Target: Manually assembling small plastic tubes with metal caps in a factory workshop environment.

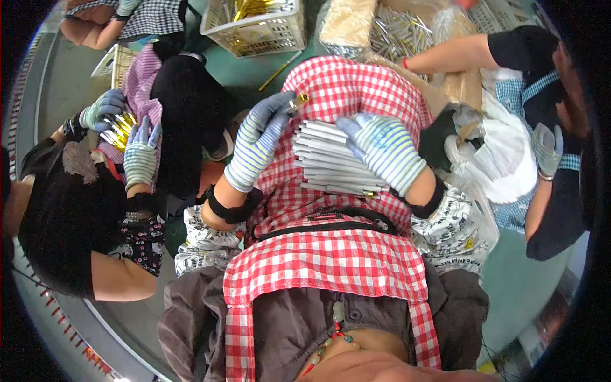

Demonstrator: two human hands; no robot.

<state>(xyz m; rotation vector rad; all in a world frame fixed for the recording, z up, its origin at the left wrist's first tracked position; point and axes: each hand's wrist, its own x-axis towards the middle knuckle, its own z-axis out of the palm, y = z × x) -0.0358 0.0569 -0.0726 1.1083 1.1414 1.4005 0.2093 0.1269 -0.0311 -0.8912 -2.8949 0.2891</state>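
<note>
My left hand (258, 140), in a striped knit glove, is closed in a pinch on a gold-ended tube (303, 99), seen nearly end-on; the fingers hide the rest of it. Across my lap, on the red-and-white checked apron (350, 79), lies a stack of slim white tubes (324, 159), roughly side by side. My right hand (382, 149), gloved the same way, lies over the right part of that stack with its fingers stretched out. One gold tip shows at the stack's lower right.
At the top stands a white plastic crate (254, 41) of gold and white tubes, beside a carton (445, 28) with many more. A loose gold tube (280, 70) lies on the green surface. Co-workers sit close on both sides; the left one holds gold-and-white tubes (119, 132).
</note>
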